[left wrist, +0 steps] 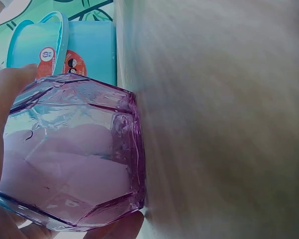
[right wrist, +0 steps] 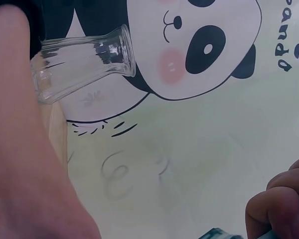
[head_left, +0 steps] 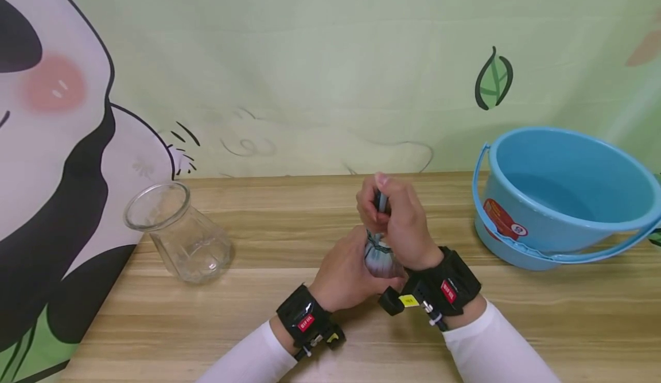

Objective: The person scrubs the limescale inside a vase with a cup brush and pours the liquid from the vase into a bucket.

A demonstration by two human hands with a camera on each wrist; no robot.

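Note:
My left hand [head_left: 343,271] wraps round a small faceted glass vase [left wrist: 72,164], tinted purple below and teal toward the neck. In the head view the vase stands upright on the wooden table, its sides partly covered by the fingers. Directly over its mouth, my right hand [head_left: 400,219] grips a thin grey handle [head_left: 382,202], thumb on top. The handle points down at the neck; I cannot tell what its lower end looks like. Curled fingers [right wrist: 279,211] of the right hand and a bit of the teal rim [right wrist: 220,234] show in the right wrist view.
A clear glass vase [head_left: 193,245] with a wide rim stands on the left of the wooden table [head_left: 279,199]. At the right is a light blue bucket [head_left: 516,211], its handle hanging down in front. A panda-print cloth [head_left: 320,73] hangs behind the table.

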